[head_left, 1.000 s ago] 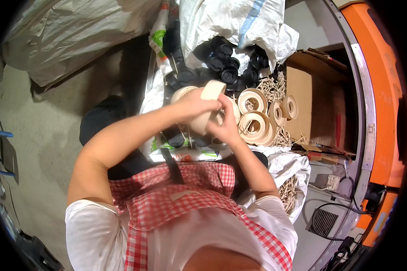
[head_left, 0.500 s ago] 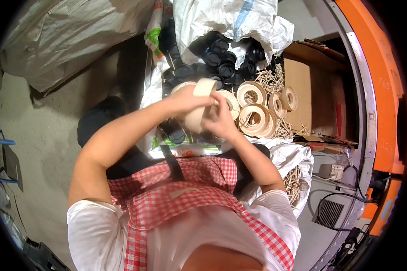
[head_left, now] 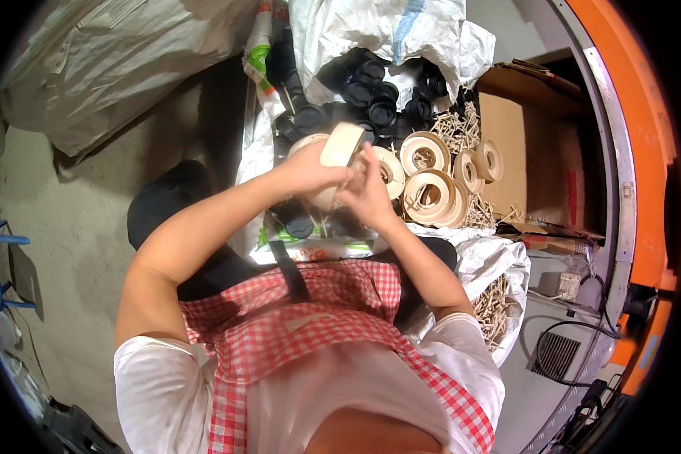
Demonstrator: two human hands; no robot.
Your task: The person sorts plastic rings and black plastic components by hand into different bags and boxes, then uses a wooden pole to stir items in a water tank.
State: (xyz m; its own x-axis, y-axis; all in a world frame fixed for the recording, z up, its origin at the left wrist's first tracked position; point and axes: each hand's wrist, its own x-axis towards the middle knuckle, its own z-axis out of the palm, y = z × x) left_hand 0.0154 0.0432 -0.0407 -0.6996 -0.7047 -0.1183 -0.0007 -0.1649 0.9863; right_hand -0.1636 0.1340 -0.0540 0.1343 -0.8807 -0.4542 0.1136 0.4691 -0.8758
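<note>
My left hand (head_left: 316,171) is wrapped round a cream plastic ring (head_left: 343,144), held tilted above the pile. At the ring's right side is my right hand (head_left: 367,193), its fingers bent and its fingertips smeared by motion; whether they pinch a small part is hidden. Several more cream rings (head_left: 427,198) lie just right of my hands, some stacked, with small beige pegs in or beside them. Beyond my hands is a heap of round black caps (head_left: 381,113).
A white woven sack (head_left: 378,30) lies behind the caps. Loose beige pegs (head_left: 458,130) are heaped at the right, and an open bag of pegs (head_left: 492,314) sits nearer me. An open cardboard box (head_left: 501,144) and an orange frame (head_left: 647,151) stand at the right.
The held ring has tilted and risen slightly. My right fingers have shifted a little along its side. The pile looks the same.
</note>
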